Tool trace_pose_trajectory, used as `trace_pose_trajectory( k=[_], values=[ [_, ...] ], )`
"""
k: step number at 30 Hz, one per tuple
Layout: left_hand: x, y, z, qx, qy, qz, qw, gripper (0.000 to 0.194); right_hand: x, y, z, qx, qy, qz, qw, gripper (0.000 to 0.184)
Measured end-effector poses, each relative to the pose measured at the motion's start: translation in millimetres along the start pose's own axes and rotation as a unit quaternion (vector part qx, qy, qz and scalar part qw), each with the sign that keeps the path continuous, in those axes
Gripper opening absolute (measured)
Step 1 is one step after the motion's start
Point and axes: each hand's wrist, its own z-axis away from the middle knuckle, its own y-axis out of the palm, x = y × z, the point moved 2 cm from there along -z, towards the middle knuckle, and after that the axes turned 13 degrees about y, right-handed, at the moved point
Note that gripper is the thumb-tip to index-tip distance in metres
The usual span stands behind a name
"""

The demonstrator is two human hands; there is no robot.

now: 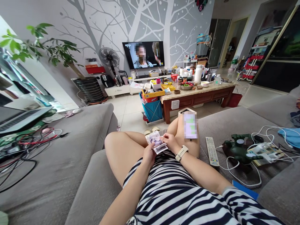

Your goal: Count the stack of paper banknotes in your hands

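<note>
I sit cross-legged on a grey sofa in striped clothes. Both hands meet over my lap around a small stack of banknotes. My left hand grips the stack from below, fingers closed on it. My right hand, with a pale watch on the wrist, pinches the top notes with its fingertips. A phone rests upright on my right knee, just beyond the right hand.
A white remote control, a dark green toy and white cables with a power strip lie on the sofa to my right. A laptop and cables lie at left. A cluttered coffee table and a television stand ahead.
</note>
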Motion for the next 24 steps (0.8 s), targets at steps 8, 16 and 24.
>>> trace_pose_trajectory(
  k=[8,16,24],
  values=[
    [-3,2.5,3,-0.006,0.003,0.008,1.000,0.035,1,-1,2,-0.009,-0.013,0.017,1.000,0.036],
    [-9,9.4,8,-0.013,0.003,0.022,1.000,0.038,14,-1,15,0.029,-0.012,0.003,1.000,0.037],
    [-8,7.6,6,-0.016,0.007,0.013,1.000,0.035,16,1,20,0.055,-0.012,-0.011,0.998,0.037]
  ],
)
